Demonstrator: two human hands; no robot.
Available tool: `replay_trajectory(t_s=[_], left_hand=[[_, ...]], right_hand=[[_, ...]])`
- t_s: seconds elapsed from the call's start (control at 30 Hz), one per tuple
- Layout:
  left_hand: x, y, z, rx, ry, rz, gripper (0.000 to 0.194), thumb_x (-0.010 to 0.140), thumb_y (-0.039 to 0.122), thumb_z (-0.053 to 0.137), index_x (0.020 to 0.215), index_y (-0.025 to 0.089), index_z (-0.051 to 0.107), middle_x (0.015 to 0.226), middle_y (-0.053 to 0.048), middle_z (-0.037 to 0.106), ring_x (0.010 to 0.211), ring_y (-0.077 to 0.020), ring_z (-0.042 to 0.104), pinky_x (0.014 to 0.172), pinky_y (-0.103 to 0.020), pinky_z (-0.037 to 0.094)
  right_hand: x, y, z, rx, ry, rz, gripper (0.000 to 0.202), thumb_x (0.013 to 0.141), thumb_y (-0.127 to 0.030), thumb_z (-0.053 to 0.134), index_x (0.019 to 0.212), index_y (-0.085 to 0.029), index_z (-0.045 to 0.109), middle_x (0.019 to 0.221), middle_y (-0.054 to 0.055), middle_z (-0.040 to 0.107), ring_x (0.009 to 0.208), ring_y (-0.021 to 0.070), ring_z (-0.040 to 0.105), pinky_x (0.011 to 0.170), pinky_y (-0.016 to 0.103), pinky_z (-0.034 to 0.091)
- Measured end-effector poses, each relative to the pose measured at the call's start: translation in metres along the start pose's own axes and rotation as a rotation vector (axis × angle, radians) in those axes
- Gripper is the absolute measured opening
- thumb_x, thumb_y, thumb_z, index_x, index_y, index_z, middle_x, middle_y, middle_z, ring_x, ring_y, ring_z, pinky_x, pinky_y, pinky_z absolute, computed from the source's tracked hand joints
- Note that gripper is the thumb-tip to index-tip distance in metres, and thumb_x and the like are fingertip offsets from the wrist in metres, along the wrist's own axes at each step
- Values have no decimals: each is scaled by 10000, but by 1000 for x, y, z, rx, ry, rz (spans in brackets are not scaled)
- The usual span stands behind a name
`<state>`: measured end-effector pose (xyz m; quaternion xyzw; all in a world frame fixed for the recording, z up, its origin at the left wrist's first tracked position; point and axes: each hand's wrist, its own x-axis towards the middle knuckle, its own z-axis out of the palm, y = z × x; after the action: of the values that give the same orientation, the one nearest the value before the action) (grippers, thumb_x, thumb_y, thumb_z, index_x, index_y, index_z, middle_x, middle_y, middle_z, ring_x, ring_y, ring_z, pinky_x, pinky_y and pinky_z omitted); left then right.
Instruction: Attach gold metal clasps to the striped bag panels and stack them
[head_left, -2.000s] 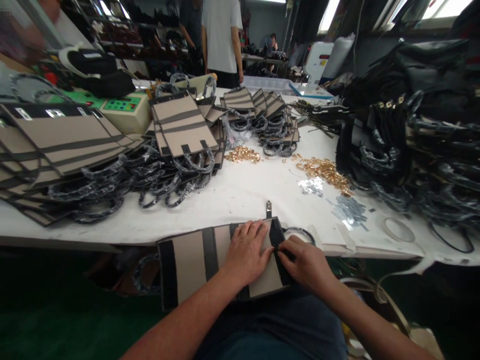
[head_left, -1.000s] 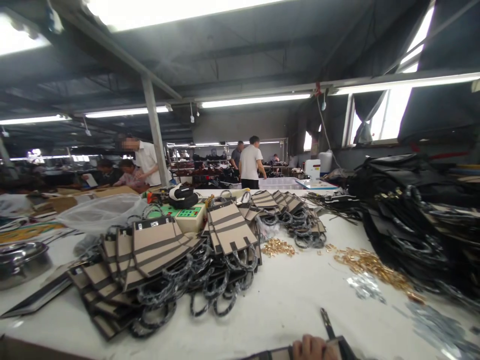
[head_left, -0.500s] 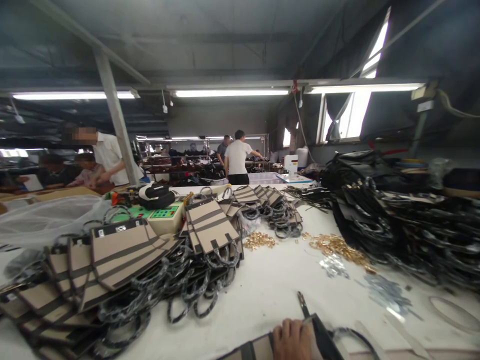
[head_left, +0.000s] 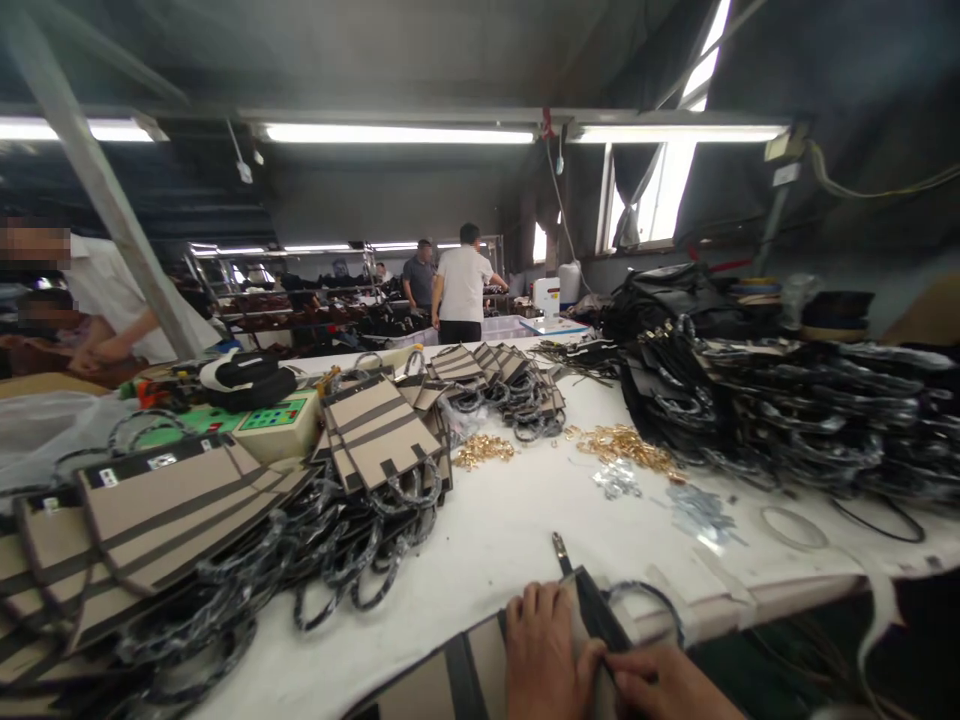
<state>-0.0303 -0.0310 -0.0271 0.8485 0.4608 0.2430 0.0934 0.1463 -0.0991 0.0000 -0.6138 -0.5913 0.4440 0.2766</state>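
Note:
At the near edge of the table lies a beige bag panel (head_left: 480, 660) with dark stripes and a black top band. A black strap with a metal tip (head_left: 560, 550) sticks out from its far corner, and a plastic-wrapped handle (head_left: 651, 592) loops out to the right. My left hand (head_left: 544, 640) grips the panel from above, fingers bent over it and thumb at the band. My right hand (head_left: 667, 682) pinches the panel's dark edge beside that thumb; what else its fingertips hold, if anything, is hidden.
Stacked striped bag panels (head_left: 180, 510) with wrapped handles cover the left. Small gold hardware pieces (head_left: 626, 448), silver pieces (head_left: 619, 478) and flat grey strips (head_left: 697, 515) lie beyond my hands. Black bag parts (head_left: 810, 420) are heaped at right. A person in white (head_left: 461, 285) stands farther back.
My right hand has come into view and pinches the panel's edge. The view has swung right and down, showing more of the panel and the table's near edge.

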Motion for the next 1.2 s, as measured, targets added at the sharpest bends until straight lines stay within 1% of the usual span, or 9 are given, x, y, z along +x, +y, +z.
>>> replay_trajectory(t_s=[0.07,0.13,0.23,0.33,0.47,0.73,0.97,1.1,1.2], left_hand=[[0,7,-9,5,-16,8,486,945,526,697,1347,257,645,1321,-72,671,1189,-311,556,1024,-487,413],[2,12,-14,49,-35,26,474,968,490,684,1362,231,622,1326,-83,661,1198,-313,545,1021,-502,420],[5,13,-13,62,-39,56,485,982,486,678,1375,213,599,1327,-87,657,1206,-311,537,1011,-506,431],[5,11,-11,62,-32,73,511,979,500,684,1396,221,583,1342,-91,649,1218,-313,537,1005,-509,440],[5,12,-12,68,-48,82,523,978,495,687,1408,220,576,1352,-94,643,1227,-315,539,996,-521,453],[2,12,-15,27,-25,40,496,967,466,695,1394,232,601,1366,-82,657,1236,-317,549,1041,-518,442],[2,-3,2,85,101,96,476,945,466,708,1372,266,646,1359,-55,689,1227,-309,582,1044,-484,461],[2,-9,8,161,111,153,502,950,388,700,1425,254,609,1398,-61,671,1253,-301,581,1056,-476,461],[3,-13,12,215,126,204,543,959,391,688,1465,232,572,1420,-65,663,1265,-305,578,1052,-472,459]], right_hand=[[-7,-7,-2,52,-7,101,336,892,-456,478,703,-211,608,513,-28,472,399,138,479,404,235,319],[-13,-13,-4,35,-6,129,322,910,-453,477,757,-206,616,509,-51,435,364,125,463,379,224,282],[-18,-14,-13,8,-34,152,335,927,-448,489,826,-191,680,581,-32,543,389,121,514,395,221,339],[-19,-12,-30,-36,46,204,337,931,-429,511,930,-191,750,696,4,683,452,142,572,450,249,402],[-10,-12,-49,-253,166,88,246,909,-367,598,870,-214,786,791,29,761,746,214,693,692,300,465],[10,-4,-29,-536,181,43,102,872,-304,684,842,-222,737,813,26,752,778,215,663,671,315,358],[17,8,-32,-373,145,-12,97,802,-165,682,813,-218,764,798,7,759,776,186,672,690,282,386],[19,-6,-50,-354,132,-23,102,807,-214,700,836,-229,797,807,15,777,769,192,683,675,282,392],[31,-10,-83,-357,161,-34,135,865,-295,694,888,-251,819,844,12,796,792,193,705,711,277,433]])
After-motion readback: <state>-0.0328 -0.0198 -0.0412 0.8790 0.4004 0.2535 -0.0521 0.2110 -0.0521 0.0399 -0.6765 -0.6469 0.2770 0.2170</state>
